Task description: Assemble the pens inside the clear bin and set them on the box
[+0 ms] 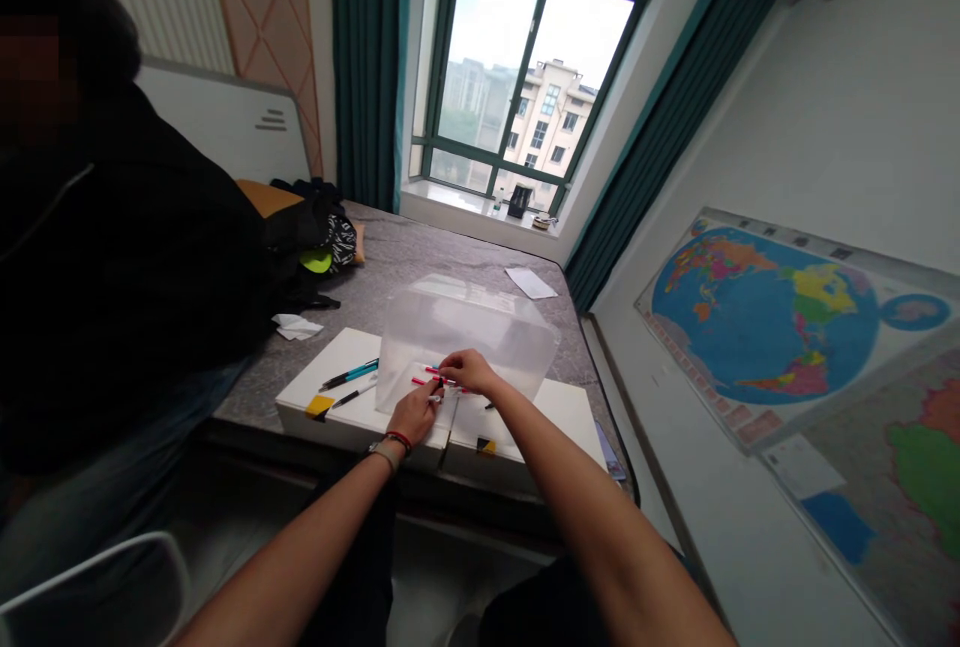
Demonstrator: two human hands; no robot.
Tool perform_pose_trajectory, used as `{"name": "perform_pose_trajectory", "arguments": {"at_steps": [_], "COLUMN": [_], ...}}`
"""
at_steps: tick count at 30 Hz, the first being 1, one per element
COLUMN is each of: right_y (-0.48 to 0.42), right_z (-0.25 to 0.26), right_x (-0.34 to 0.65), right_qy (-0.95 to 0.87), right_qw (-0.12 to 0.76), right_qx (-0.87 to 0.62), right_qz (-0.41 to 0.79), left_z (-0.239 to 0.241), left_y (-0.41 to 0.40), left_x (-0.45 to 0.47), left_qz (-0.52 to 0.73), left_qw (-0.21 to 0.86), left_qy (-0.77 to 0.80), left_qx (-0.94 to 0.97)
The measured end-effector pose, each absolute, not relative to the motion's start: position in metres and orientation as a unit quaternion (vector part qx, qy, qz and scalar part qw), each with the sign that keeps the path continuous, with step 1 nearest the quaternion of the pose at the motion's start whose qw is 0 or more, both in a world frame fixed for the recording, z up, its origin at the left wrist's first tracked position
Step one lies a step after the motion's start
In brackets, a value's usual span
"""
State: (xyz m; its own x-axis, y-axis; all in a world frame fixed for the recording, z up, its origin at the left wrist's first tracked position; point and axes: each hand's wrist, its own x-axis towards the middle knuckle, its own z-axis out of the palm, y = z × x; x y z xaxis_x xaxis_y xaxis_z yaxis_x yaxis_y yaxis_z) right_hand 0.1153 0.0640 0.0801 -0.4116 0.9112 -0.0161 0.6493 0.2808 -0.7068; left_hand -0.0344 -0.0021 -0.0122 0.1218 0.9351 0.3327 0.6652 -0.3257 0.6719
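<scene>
The left hand (414, 415) has its fingers narrowed around a slim white-and-dark pen (435, 399); the right hand (466, 370) is pinched narrow just beside it, though whether it grips anything I cannot tell. Slim red-and-white pens (418, 382) lie by the fingers, at the frosted clear plastic bin (465, 327) that spans two flat-topped white boxes (559, 407). Near the left box's left edge are blue-and-black pens (352, 373); yellow-and-black tape (320, 407) marks its near left corner.
</scene>
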Motion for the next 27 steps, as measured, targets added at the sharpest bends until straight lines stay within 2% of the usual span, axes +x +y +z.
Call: {"name": "perform_pose_trajectory", "arguments": {"at_steps": [9,27], "right_y": [0.057,0.055], "right_z": [0.098,0.095], "right_x": [0.116,0.124], "right_qy": [-0.799,-0.826], "right_qw": [0.164,0.138], "right_qx": [-0.504,-0.475], "right_qz": [0.286,0.270], "left_z": [-0.009,-0.010], "left_y": [-0.004,-0.005], "left_x": [-0.033,-0.033], "left_qz": [0.335,0.329], "left_qw": [0.171,0.162], "left_qy": [0.566,0.572], "left_qx": [0.733,0.734]}}
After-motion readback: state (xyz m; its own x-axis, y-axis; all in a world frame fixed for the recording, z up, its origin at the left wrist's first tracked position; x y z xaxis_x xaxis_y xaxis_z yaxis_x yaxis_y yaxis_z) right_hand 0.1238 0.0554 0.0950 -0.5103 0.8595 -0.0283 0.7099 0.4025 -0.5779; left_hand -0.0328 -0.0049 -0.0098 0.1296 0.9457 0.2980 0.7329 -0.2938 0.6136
